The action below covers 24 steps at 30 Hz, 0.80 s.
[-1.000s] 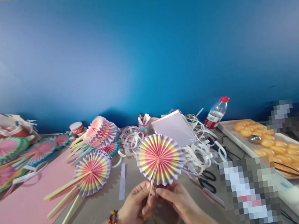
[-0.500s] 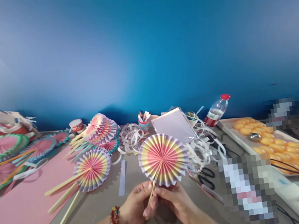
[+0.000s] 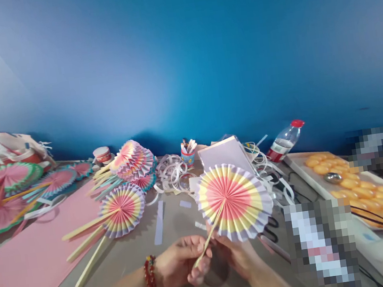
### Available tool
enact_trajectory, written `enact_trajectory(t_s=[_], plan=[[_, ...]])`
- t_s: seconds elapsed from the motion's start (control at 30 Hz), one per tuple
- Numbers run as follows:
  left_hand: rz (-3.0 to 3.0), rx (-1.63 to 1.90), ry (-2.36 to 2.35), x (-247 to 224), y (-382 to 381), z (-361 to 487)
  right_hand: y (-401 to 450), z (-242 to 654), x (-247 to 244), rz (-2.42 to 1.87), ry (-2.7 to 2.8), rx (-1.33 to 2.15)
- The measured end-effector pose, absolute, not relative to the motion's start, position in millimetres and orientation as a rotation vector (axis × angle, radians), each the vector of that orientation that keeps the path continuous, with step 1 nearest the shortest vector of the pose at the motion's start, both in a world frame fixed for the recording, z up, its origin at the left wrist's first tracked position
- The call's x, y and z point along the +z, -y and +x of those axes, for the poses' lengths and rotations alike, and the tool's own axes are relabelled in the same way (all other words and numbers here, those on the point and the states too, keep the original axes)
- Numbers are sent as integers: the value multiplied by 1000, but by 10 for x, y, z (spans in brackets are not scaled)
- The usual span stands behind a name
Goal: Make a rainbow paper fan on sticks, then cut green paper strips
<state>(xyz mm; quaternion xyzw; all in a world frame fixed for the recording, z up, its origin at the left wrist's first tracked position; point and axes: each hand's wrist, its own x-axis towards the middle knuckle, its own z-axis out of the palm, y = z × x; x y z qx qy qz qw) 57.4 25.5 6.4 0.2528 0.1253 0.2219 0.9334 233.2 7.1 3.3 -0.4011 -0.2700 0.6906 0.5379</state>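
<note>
A round pleated paper fan [image 3: 234, 201], pink in the middle with yellow and lilac rings, is held up over the grey table, tilted to the right. My left hand [image 3: 185, 262], with a red bead bracelet at the wrist, pinches its thin pale stick handle near the lower end. Behind the fan's lower edge is my right hand [image 3: 235, 253], its fingers mostly hidden by the disc and stick. Left of my hands, similar fans [image 3: 124, 210] with pale sticks lie on pink paper sheets [image 3: 46, 249]. A lilac strip [image 3: 159, 222] lies between them and the held fan.
Piled fans [image 3: 132, 163] and curled white strips [image 3: 172, 172] are at the back, beside a cup of sticks [image 3: 188, 156]. A bottle with a red cap [image 3: 285, 140] and a tray of orange domed things [image 3: 296, 162] are at the right. Green-edged fans [image 3: 7, 179] lie far left.
The held fan has moved right and looks larger, its disc farther from my left hand. My right hand has shifted behind the disc. The whole view has moved slightly.
</note>
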Motion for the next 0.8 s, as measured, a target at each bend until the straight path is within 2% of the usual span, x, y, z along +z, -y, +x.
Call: enact_trajectory(t_s=[0.23, 0.63, 0.8], plan=[[522, 554, -335, 9, -236, 623, -77, 2223, 107, -732, 745, 1772], [541, 387, -348, -9, -208, 614, -129, 2314, 49, -715, 668, 1633], [599, 459, -401, -58, -223, 623, -149, 2339, 105, -682, 572, 1693]])
